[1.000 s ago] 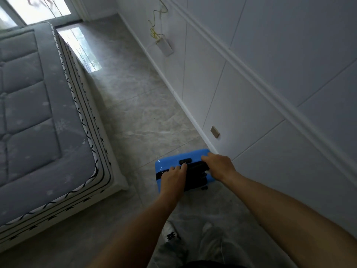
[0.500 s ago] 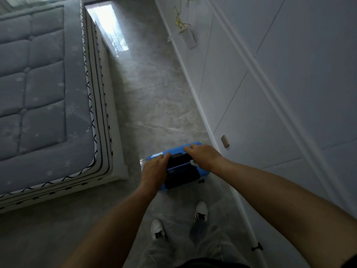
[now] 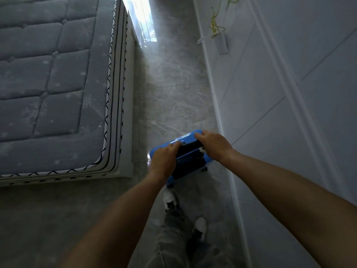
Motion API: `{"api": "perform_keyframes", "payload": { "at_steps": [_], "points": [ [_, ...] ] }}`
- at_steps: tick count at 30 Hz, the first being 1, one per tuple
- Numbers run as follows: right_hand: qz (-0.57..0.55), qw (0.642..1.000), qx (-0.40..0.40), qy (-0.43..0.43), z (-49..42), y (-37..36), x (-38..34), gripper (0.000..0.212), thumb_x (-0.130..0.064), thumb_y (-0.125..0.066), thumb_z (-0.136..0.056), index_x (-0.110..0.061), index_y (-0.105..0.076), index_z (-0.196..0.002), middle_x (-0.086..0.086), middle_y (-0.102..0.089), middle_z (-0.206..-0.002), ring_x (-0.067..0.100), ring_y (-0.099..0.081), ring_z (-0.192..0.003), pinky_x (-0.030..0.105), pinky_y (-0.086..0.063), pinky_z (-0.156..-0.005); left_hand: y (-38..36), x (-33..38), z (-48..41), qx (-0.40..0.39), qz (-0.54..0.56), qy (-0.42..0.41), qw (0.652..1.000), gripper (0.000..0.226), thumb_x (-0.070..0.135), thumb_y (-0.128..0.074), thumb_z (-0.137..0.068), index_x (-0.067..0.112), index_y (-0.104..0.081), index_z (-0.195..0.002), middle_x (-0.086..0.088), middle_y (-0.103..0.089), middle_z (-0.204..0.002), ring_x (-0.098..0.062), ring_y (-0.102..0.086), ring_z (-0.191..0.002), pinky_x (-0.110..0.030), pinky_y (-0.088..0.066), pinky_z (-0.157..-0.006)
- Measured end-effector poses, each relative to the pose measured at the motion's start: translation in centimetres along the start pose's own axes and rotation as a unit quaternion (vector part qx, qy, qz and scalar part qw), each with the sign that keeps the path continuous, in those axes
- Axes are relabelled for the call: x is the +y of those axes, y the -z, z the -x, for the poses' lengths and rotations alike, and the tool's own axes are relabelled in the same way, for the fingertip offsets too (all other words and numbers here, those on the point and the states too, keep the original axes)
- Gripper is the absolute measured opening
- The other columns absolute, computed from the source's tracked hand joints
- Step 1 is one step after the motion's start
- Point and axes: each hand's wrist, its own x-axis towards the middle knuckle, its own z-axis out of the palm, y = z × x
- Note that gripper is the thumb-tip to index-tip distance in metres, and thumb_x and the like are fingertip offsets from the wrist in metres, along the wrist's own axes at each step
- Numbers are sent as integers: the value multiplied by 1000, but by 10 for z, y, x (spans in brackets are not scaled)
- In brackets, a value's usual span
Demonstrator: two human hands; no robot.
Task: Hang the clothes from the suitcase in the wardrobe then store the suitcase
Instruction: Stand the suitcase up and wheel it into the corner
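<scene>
Down by the feet, two white shoes (image 3: 170, 198) stand on the grey marble floor (image 3: 173, 103). Just ahead of them the blue suitcase (image 3: 186, 136) stands on that floor, between the bed (image 3: 48, 84) and the white panelled wall (image 3: 289, 93), nearer the wall. The left hand (image 3: 164, 157) and right hand (image 3: 214, 145) grip its top, fingers (image 3: 199, 134) curled over it either side of the black handle (image 3: 190, 148). Farther along the wall hangs a yellow cable (image 3: 214, 26).

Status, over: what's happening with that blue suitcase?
Both the left hand and right hand grip the suitcase top. It stands upright on the floor. Flanked by bed left, wall right.
</scene>
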Motion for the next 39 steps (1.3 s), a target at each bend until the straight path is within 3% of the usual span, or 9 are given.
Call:
{"api": "perform_keyframes", "payload": {
  "at_steps": [5, 12, 21, 26, 30, 39],
  "points": [
    [4, 1000, 7, -4, -61, 16, 29, 45, 5, -60, -80, -11, -55, -122, 15, -61, -109, 37, -64, -93, 36, -41, -65, 5, -16, -66, 4, 23, 17, 1000, 36, 4, -57, -89, 15, -57, -123, -8, -71, -107, -34, -69, -86, -33, -33, -62],
    [-4, 1000, -8, -6, -154, 45, 74, 49, 6, -59, -80, -12, -52, -125, 14, -57, -101, 35, -62, -80, 35, -40, -61, 18, -49, -174, -28, 21, 19, 999, 29, 5, -53, -93, 16, -52, -120, -6, -68, -104, -31, -68, -86, -35, -36, -62],
    [-11, 999, -6, -32, -276, 82, 120, 44, 6, -57, -81, -11, -53, -121, 14, -57, -99, 35, -62, -80, 36, -43, -63, 41, -94, -308, -41, -15, 10, 999, 38, 5, -57, -91, 17, -48, -126, -6, -64, -103, -33, -68, -81, -38, -38, -59],
    [-38, 999, -2, -33, -343, 97, 149, 40, 7, -59, -78, -12, -53, -113, 15, -57, -98, 35, -60, -81, 37, -45, -64, 49, -120, -380, -40, -22, 4, 999, 40, 5, -64, -86, 18, -47, -121, -4, -63, -96, -31, -67, -70, -38, -47, -55],
    [-48, 998, -9, -34, -399, 115, 178, 41, 4, -60, -80, -16, -50, -114, 12, -56, -97, 34, -60, -77, 37, -45, -61, 58, -137, -448, -39, -57, 5, 998, 37, 5, -63, -85, 20, -48, -115, -1, -63, -91, -28, -64, -65, -34, -39, -53],
    [-70, 996, -44, 18, -514, 155, 233, 41, 0, -60, -80, -15, -50, -116, 16, -60, -104, 38, -62, -87, 43, -51, -69, 79, -170, -576, -37, -95, 34, 994, 30, 3, -60, -84, 20, -50, -107, 1, -66, -85, -29, -65, -65, -34, -39, -53]
  ]
}}
